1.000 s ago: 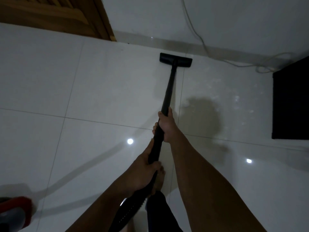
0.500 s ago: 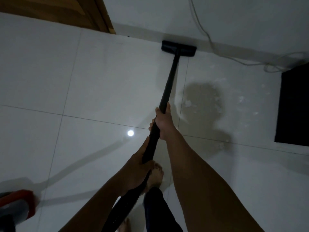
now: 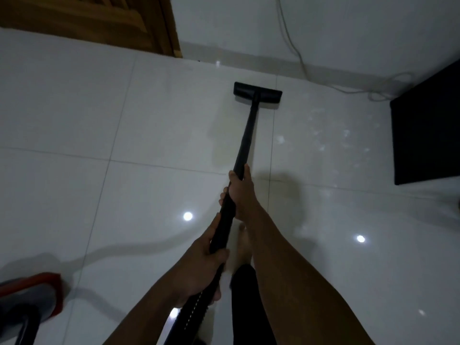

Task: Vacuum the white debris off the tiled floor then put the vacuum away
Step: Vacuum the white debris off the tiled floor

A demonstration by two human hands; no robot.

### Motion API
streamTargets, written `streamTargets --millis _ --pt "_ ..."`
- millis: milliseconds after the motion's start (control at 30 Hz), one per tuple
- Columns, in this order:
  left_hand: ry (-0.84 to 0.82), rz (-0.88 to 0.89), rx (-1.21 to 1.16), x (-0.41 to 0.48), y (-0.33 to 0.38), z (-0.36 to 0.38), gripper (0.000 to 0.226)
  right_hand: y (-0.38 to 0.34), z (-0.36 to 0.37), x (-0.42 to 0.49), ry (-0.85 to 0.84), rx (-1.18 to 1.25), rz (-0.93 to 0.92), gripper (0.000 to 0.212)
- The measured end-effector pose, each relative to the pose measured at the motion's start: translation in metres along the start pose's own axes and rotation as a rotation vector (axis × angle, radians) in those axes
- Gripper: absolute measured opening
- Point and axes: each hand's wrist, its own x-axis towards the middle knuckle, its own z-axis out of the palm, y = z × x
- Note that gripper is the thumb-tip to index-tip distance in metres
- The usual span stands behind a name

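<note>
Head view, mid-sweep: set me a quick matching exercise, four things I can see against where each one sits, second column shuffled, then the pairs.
Things
1. black flat vacuum floor head
2. scattered white debris
3. red and grey vacuum body
4. brown wooden door

Places
a. bottom left corner of the view
b. on the tiles between the black vacuum wand and the black box
c. top left of the view
d. at the wand's far end, near the skirting

Pairs: 1-d, 2-b, 3-a, 4-c
</note>
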Motion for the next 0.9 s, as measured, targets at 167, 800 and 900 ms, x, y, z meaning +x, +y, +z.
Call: streamTargets --millis 167,800,900 --pt "0.001 0.023 0.077 -0.075 -0.064 0.01 0.078 0.069 -0.007 -0.076 0.01 0.014 -0.001 0.062" --pt "-0.038 0.031 0.247 -0.243 -0.246 0.158 0.078 0.276 -0.15 -0.248 0.026 0.094 0.057 0.064" --pt "-0.051 0.037 0.263 -0.274 -0.281 0.188 0.079 0.316 -0.181 -0.283 0.029 0.124 0.065 0.065"
